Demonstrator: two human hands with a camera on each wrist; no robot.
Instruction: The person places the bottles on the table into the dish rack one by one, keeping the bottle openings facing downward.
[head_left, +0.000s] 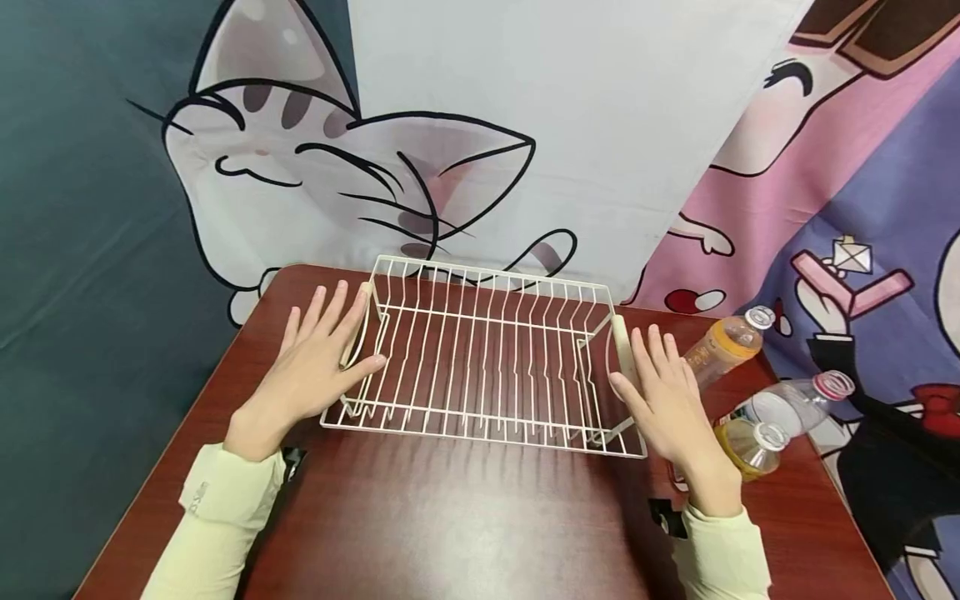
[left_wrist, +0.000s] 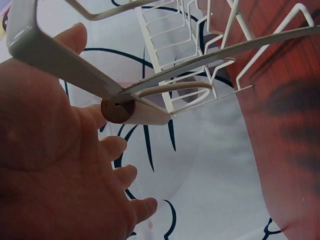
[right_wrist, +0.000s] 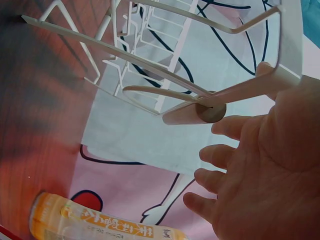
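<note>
A white wire dish rack with slotted rows stands on the dark red table. Each end of it has a pale cylindrical handle, the left handle and the right handle. My left hand lies flat at the left end, fingers straight and spread, its thumb reaching over the rack's side. At the right end my right hand is held the same way, its thumb by the right handle. Both palms face the rack's ends, and neither set of fingers curls round a handle.
Right of the right hand are an orange-labelled bottle, a clear bottle with a red-ringed cap and a yellowish bottle. A cartoon-printed cloth hangs behind the table.
</note>
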